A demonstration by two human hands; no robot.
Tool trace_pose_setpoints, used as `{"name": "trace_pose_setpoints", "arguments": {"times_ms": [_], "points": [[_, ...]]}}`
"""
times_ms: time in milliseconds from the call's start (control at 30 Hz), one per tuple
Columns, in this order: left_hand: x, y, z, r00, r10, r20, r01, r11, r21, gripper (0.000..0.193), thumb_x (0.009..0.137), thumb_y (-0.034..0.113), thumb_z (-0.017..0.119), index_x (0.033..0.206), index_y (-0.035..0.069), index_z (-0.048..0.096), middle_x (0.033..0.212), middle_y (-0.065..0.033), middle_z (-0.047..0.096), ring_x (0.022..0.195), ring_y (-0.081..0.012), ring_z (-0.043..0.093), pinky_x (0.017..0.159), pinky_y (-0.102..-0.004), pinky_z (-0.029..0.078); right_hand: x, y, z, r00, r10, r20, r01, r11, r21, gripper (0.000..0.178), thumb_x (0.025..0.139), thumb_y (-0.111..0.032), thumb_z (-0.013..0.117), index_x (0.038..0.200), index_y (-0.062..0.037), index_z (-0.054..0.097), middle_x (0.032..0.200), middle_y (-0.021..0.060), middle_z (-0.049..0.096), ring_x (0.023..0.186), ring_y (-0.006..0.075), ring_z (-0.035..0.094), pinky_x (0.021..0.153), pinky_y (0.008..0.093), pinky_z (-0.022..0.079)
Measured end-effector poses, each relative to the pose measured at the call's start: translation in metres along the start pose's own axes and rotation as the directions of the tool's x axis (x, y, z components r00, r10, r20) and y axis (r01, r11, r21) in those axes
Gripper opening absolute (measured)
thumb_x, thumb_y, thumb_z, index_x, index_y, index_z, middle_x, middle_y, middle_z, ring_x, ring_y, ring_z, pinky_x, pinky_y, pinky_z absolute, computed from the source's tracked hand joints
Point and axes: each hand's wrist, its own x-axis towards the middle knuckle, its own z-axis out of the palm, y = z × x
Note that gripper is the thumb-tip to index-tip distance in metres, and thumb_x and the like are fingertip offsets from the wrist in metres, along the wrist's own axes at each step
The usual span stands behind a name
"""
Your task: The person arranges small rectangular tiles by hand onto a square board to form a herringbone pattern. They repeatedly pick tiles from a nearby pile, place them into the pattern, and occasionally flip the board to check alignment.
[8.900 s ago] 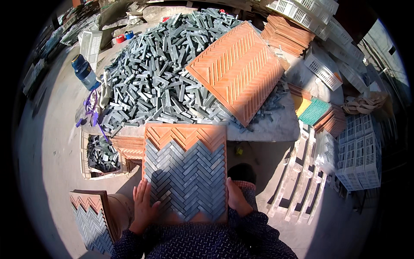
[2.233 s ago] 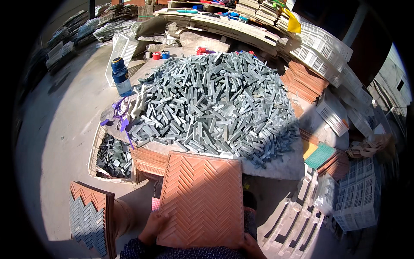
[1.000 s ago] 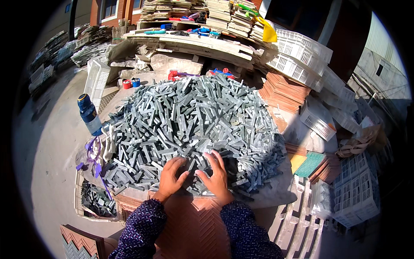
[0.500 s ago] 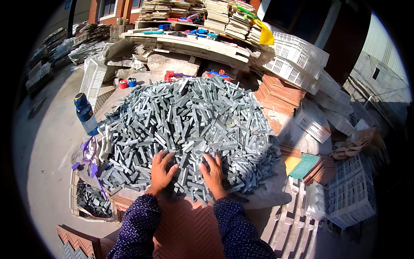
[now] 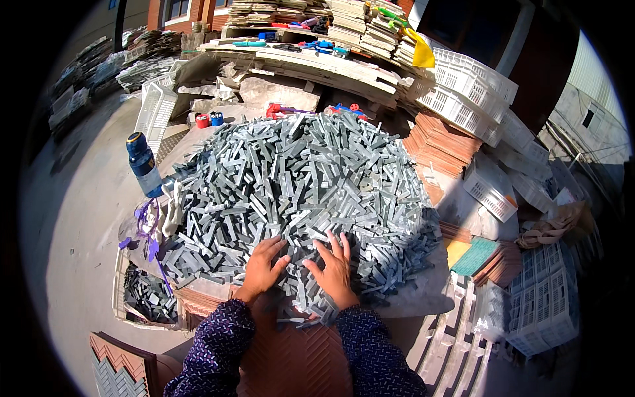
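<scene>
A wide heap of small grey stone strips covers the worktop before me. My left hand rests on the near side of the heap, its fingers apart and the thumb pointing inward. Beside it, my right hand lies on the strips with fingers spread. Neither hand grips a strip. Loose strips fill the gap between the two hands and spill toward me. Just below them is a reddish-brown board with a herringbone pattern of slots, its far edge partly covered by strips.
A blue bottle and a white glove lie left. A basket of dark strips sits lower left. Brown stacked boards and white plastic crates stand right. Beyond the heap is a white slab shelf.
Both hands have drawn slightly closer to me over the heap, and more strips now lie along the board's far edge. The whole view has shifted a little.
</scene>
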Motion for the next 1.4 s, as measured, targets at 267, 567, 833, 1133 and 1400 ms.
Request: {"name": "trace_pose_setpoints", "arguments": {"times_ms": [267, 567, 833, 1133, 1400], "points": [[-0.022, 0.006, -0.012, 0.998, -0.017, 0.060, 0.031, 0.972, -0.232, 0.032, 0.079, 0.025, 0.067, 0.103, 0.004, 0.064, 0.119, -0.0167, 0.059, 0.110, -0.0341, 0.056, 0.092, -0.0371, 0.044, -0.023, -0.035, 0.014, 0.999, 0.035, -0.022, -0.019, 0.857, 0.515, 0.030, 0.075, -0.024, 0.073, 0.098, -0.0053, 0.065, 0.112, 0.0123, 0.059, 0.104, 0.0319, 0.053, 0.092, 0.0393, 0.041], [-0.083, 0.032, -0.017, 0.992, 0.028, 0.121, 0.029, 0.898, -0.440, 0.024, 0.081, 0.020, 0.066, 0.096, 0.003, 0.063, 0.105, -0.0152, 0.057, 0.100, -0.0294, 0.054, 0.091, -0.0349, 0.040, -0.066, -0.062, -0.004, 0.998, -0.012, 0.059, -0.029, 0.764, 0.644, 0.031, 0.076, -0.019, 0.073, 0.102, -0.0050, 0.063, 0.108, 0.0179, 0.058, 0.104, 0.0333, 0.055, 0.088, 0.0397, 0.044], [-0.161, 0.063, -0.049, 0.964, 0.027, 0.263, 0.039, 0.970, -0.242, 0.025, 0.074, 0.008, 0.069, 0.099, 0.006, 0.065, 0.106, -0.0121, 0.060, 0.115, -0.0324, 0.048, 0.097, -0.0422, 0.039, -0.112, -0.116, -0.061, 0.928, -0.255, 0.272, 0.107, 0.881, 0.461, 0.041, 0.076, -0.025, 0.073, 0.109, -0.0066, 0.059, 0.124, 0.0170, 0.052, 0.117, 0.0341, 0.048, 0.096, 0.0414, 0.041], [-0.245, 0.072, -0.103, 0.957, -0.285, -0.054, 0.289, 0.954, 0.078, 0.049, 0.073, 0.004, 0.068, 0.120, 0.007, 0.054, 0.128, -0.0144, 0.047, 0.122, -0.0308, 0.045, 0.099, -0.0407, 0.040, -0.225, -0.065, -0.113, 0.885, 0.407, 0.226, -0.460, 0.839, 0.290, 0.054, 0.080, -0.020, 0.068, 0.127, -0.0021, 0.047, 0.128, 0.0196, 0.050, 0.119, 0.0313, 0.049, 0.098, 0.0373, 0.040], [-0.318, 0.053, -0.074, 0.816, -0.555, 0.164, 0.546, 0.644, -0.536, 0.062, 0.084, -0.005, 0.044, 0.142, -0.004, 0.022, 0.144, -0.0170, 0.032, 0.136, -0.0238, 0.028, 0.110, -0.0331, 0.022, -0.279, -0.079, -0.120, 0.678, 0.521, 0.519, -0.735, 0.471, 0.487, 0.057, 0.083, -0.013, 0.059, 0.133, 0.0045, 0.037, 0.116, 0.0161, 0.055, 0.108, 0.0205, 0.053, 0.091, 0.0318, 0.042]]}}
